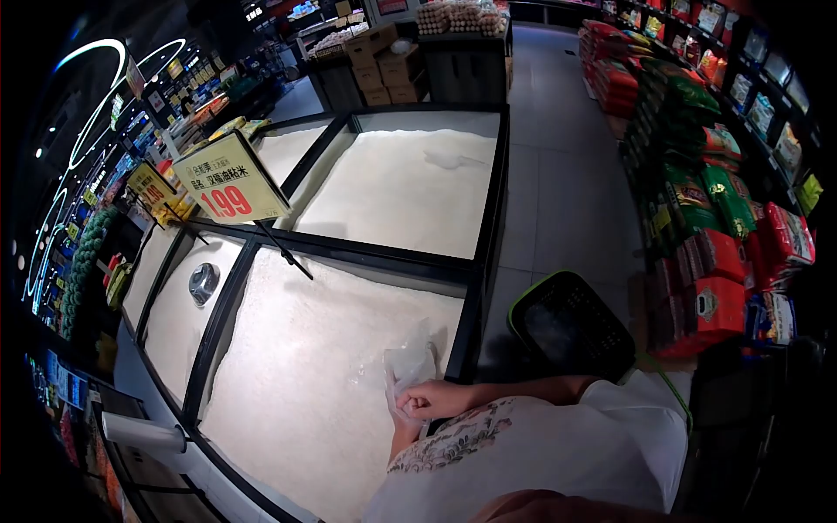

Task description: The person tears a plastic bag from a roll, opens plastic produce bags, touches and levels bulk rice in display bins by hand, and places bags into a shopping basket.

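A thin clear plastic bag (pixel 411 362) is held up over the white grain in the near bin (pixel 323 349). My right hand (pixel 436 399) is closed on the bag's lower part, its fingers curled. Just below and left of it, my left hand (pixel 403 427) also grips the bag, with its fingers partly hidden by the plastic and my right hand. Both hands are close together near the bin's right edge.
Black-framed bins of white grain (pixel 401 187) spread ahead, with a yellow price sign (pixel 231 181) on a stand. A metal scoop (pixel 203 284) lies in the left bin. A dark green-rimmed basket (pixel 571 327) stands right, near stacked bags (pixel 715 305). A plastic roll (pixel 144 433) is lower left.
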